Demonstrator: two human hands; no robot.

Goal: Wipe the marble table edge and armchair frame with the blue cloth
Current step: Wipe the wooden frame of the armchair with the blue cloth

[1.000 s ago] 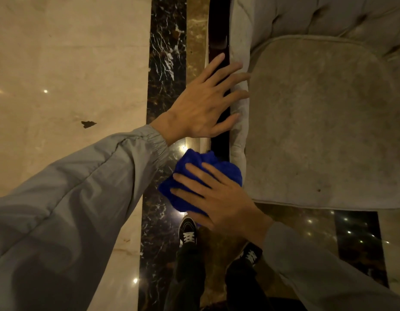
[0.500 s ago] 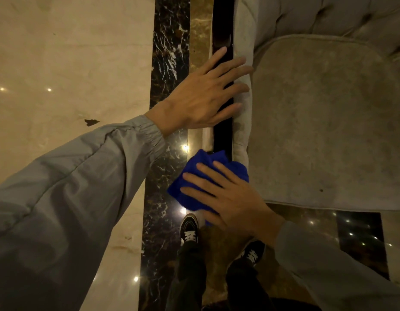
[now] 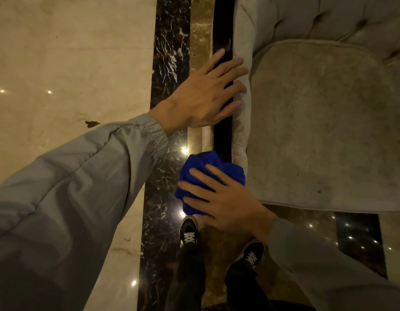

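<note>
From the head camera, the right hand (image 3: pixel 226 200) presses the bunched blue cloth (image 3: pixel 208 178) with spread, nearly straight fingers onto the near end of the armchair's dark frame (image 3: pixel 222 135), just beside the seat cushion (image 3: pixel 318 122). The left hand (image 3: pixel 205 95) rests flat, holding nothing, further along that frame. With only flat pressure on it, the cloth could slide out or reach the left hand.

blue cloth (image 3: pixel 213 173) half under fingers, armchair (image 3: pixel 329 131) cut off — top, right
</note>
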